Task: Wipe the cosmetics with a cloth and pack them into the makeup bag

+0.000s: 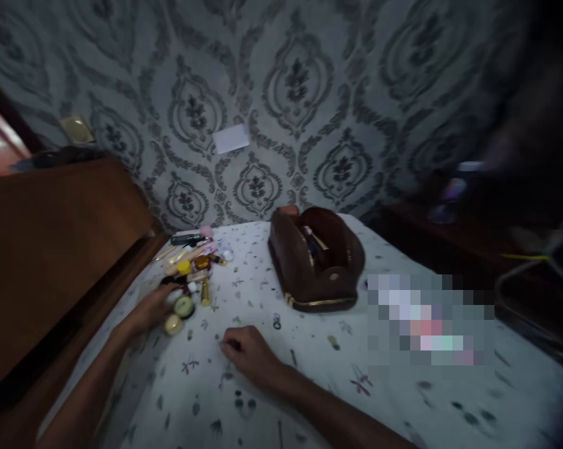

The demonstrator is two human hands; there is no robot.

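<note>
Left of the brown bag (290, 262), a green-topped jar (184, 307) is seen beside the left hand (156, 306) (whether anything is pinched cannot be told); the right hand (249, 352), nearer the bag, is curled. Probably light, rigid and slick, the jar is best gripped around its sides.

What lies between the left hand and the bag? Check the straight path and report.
The green jar, close by the left hand, then the gold tube, further toward the bag. Past the tube, nothing visible blocks the way across the sheet.
</note>
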